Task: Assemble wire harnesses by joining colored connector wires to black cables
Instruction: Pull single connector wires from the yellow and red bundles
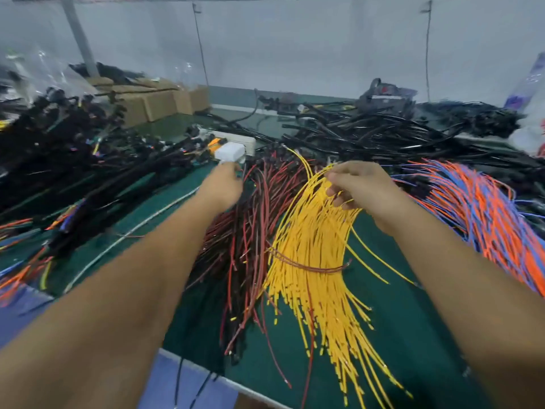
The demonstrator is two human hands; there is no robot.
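Note:
A bundle of yellow wires (312,246), tied with a red wire, fans across the green mat at centre. My right hand (358,184) pinches the far ends of a few yellow wires with curled fingers. To the left of them lies a bundle of dark red wires (244,231). My left hand (225,184) reaches over the far end of the red bundle, fingers curled near a white connector block (230,152); what it holds is hidden. Black cables (368,134) are heaped across the back of the mat.
An orange and blue wire bundle (483,211) lies at the right. Black finished harnesses (73,160) pile up at the left. Cardboard boxes (159,101) stand at the back left. A white cord (129,231) crosses the green mat (392,320).

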